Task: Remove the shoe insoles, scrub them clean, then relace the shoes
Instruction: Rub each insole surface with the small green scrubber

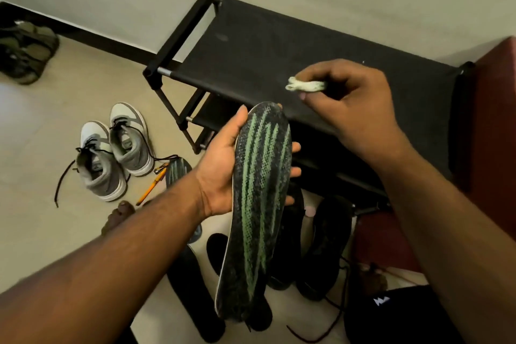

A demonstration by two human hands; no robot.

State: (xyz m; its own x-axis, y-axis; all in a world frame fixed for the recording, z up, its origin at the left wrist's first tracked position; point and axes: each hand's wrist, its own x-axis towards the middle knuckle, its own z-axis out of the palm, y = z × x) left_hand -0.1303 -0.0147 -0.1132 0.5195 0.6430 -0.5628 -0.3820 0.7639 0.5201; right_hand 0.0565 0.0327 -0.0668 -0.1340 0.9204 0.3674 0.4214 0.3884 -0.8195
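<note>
Head view: left hand [223,173] grips the insole [259,195] face-up, steadying it for the wadded cloth [305,87] pinched in the right hand [349,100], raised to scrub.

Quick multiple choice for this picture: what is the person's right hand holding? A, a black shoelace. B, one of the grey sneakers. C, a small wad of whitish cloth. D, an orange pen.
C: the right hand pinches a small whitish cloth wad above the green-striped insole held in the left hand; the orange pen and grey sneakers lie on the floor.
</note>
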